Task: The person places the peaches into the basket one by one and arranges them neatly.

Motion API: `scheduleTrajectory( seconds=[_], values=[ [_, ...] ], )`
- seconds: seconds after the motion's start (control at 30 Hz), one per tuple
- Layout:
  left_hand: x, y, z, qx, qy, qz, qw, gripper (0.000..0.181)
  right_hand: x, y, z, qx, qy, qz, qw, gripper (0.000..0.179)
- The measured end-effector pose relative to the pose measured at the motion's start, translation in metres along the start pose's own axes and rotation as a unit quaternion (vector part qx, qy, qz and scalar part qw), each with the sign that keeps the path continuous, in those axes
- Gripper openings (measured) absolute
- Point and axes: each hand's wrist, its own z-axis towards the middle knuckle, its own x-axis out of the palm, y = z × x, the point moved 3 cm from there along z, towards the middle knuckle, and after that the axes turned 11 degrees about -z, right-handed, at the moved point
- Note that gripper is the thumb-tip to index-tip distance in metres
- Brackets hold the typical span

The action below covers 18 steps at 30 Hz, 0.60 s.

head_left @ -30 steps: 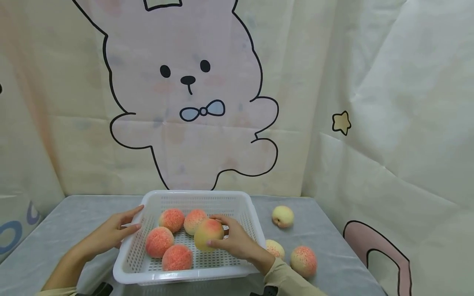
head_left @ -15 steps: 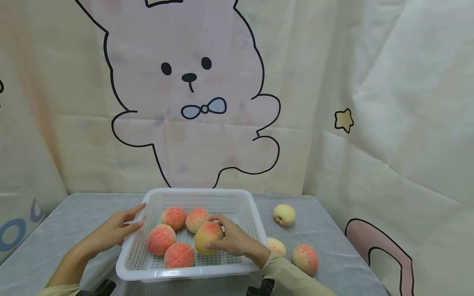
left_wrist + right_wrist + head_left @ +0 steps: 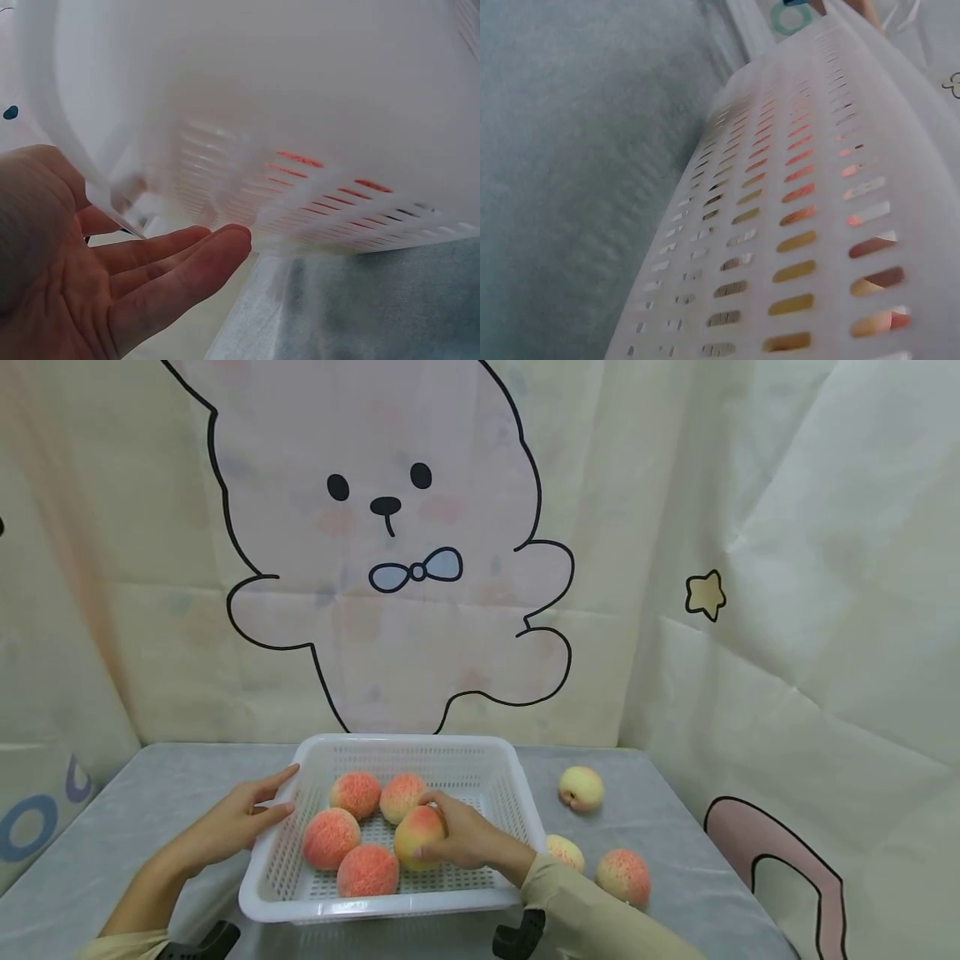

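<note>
My right hand (image 3: 471, 837) grips a smooth yellow-and-red peach (image 3: 415, 843) inside a white plastic basket (image 3: 352, 910), low among the other fruit. To its left lie several fuzzy red-orange peaches (image 3: 332, 839). My left hand (image 3: 238, 821) is at the basket's left rim, index fingertip and thumb on it. In the left wrist view, this hand's fingers (image 3: 180, 277) extend fairly straight beneath the rim, by the slotted wall (image 3: 322, 195). The right wrist view shows the basket's slotted side (image 3: 780, 202), with red and yellow fruit through the holes; the right hand is mostly hidden there.
Right of the basket, a pale yellow peach (image 3: 581, 789), a speckled one (image 3: 566, 852) partly behind the basket, and a red-blushed one (image 3: 624, 877) lie on the grey tablecloth (image 3: 660, 827). A cartoon-printed curtain (image 3: 600, 693) closes the back and sides.
The head view has tilted slightly, so the curtain print sits higher. My right hand still grips the yellow-and-red peach, in nearly the same spot in the basket. My left hand stays at the rim.
</note>
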Motion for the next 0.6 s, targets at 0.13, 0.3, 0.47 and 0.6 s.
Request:
scheduleTrajectory(
  seconds=[0.13,0.3,0.47,0.6],
  values=[
    [0.001,0.0,0.001,-0.002,-0.005,0.003,1.0,0.076,0.001,0.003,0.006,0.001,0.001,-0.009,1.0,0.061],
    [0.001,0.001,0.002,-0.008,-0.005,0.01,0.9999,0.077,0.002,0.003,0.008,0.024,0.002,0.006,0.9997,0.058],
    [0.001,0.0,0.001,-0.005,-0.002,0.007,1.0,0.077,0.003,0.002,0.011,0.049,0.001,0.021,0.9985,0.057],
    [0.001,-0.002,0.002,-0.001,-0.001,0.005,1.0,0.077,0.005,0.001,0.013,0.039,0.013,0.019,0.999,0.056]
  ],
)
